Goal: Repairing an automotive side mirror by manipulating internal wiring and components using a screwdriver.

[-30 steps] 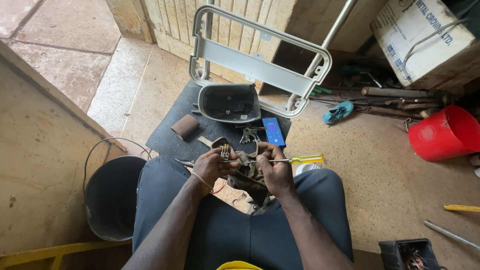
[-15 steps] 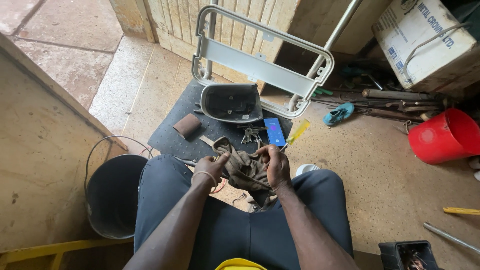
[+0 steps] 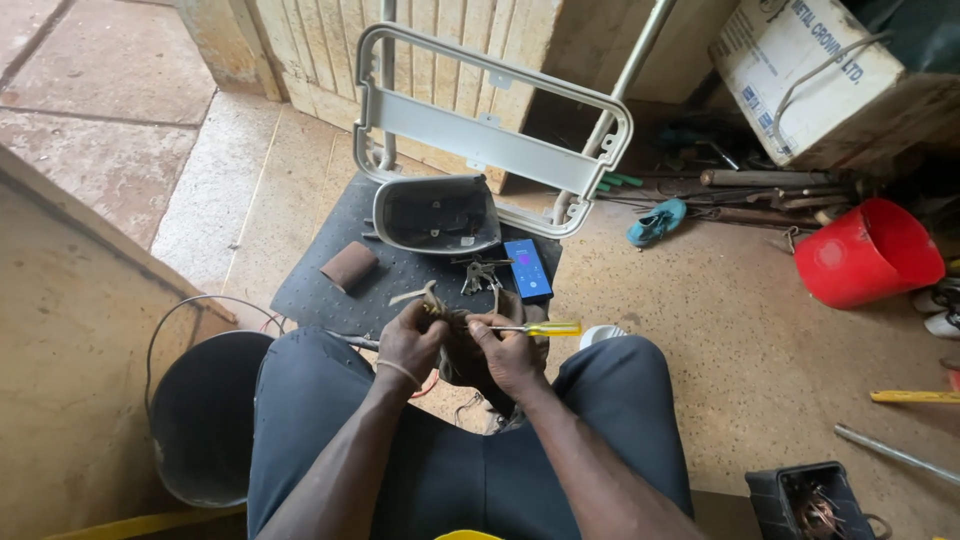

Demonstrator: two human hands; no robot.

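Note:
I sit with both hands close together above my knees. My left hand (image 3: 408, 345) pinches a small dark part with pale wires (image 3: 432, 305) sticking out of it. My right hand (image 3: 510, 352) grips a screwdriver with a yellow handle (image 3: 552, 328); its shaft points left at the part. On the black rubber mat (image 3: 330, 295) ahead lie a blue phone (image 3: 527, 269), a bunch of keys (image 3: 478, 277), a brown block (image 3: 349, 266) and a grey mirror housing (image 3: 436, 214).
A grey metal frame (image 3: 490, 140) leans against the wooden door. A black bucket (image 3: 190, 410) stands at my left, a red bucket (image 3: 865, 252) at the right. A cardboard box (image 3: 800, 70), scattered tools, a blue item (image 3: 656, 222) and a black box with wires (image 3: 808, 500) lie around.
The hands shifted slightly left over the knees. The screwdriver, tilted up to the right half a second ago, now lies level again, with its handle to the right.

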